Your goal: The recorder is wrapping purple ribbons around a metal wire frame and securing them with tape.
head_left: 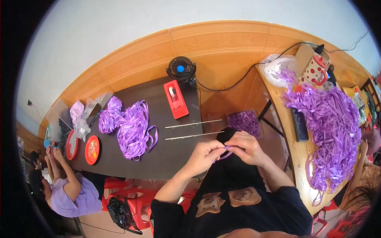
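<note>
A purple ribbon [225, 155] is pinched between both hands in front of my chest, with a short loop hanging below the fingers. My left hand [207, 155] grips it from the left, fingertips closed. On the other side my right hand [246, 148] pinches the same ribbon, its fingers almost touching the left ones. Just beyond the hands, two thin metal rods [194, 137] lie side by side on the dark table [166, 158]. Further left on the table are a large pile of purple ribbon [135, 131] and a smaller bundle [110, 115].
A red tape dispenser [176, 99] and a small black fan [181, 69] stand at the back. Two red plates [92, 150] sit at the left. The wooden table [295, 154] at right bears a ribbon heap [329, 131], a phone [299, 125] and a dotted mug [315, 70]. People sit at both sides.
</note>
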The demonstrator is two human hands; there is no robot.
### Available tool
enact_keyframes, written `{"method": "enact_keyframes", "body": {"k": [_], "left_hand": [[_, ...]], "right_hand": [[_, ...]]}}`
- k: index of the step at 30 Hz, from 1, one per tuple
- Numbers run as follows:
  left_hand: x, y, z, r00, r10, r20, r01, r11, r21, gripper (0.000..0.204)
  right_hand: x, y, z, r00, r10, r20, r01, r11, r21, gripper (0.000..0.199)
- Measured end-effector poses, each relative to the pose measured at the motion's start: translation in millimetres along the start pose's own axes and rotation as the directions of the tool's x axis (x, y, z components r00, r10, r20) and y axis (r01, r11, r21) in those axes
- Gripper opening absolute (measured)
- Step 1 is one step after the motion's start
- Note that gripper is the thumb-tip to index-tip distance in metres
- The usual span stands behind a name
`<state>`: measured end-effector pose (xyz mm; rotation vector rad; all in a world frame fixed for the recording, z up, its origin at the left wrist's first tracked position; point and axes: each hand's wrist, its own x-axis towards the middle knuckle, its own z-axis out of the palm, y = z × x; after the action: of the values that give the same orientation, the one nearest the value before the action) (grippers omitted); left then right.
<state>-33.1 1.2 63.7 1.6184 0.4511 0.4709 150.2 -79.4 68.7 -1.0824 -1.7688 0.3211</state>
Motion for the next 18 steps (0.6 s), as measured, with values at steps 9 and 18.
{"method": "enact_keyframes", "body": {"k": [9, 18], "left_hand": [[-2, -3, -4, 1.000, -0.012, 0.022, 0.013, 1.000, -0.028, 0.019], [1, -7, -3, 0.993, -0.104, 0.059, 0.116, 0.958, -0.262, 0.017]], "right_hand": [[-6, 6, 4, 0.972, -0.231, 0.038, 0.234, 0.958, -0.168, 0.020], [-3, 11, -1, 0.953, -0.292, 0.078, 0.301, 0.886, -0.354, 0.033]]}}
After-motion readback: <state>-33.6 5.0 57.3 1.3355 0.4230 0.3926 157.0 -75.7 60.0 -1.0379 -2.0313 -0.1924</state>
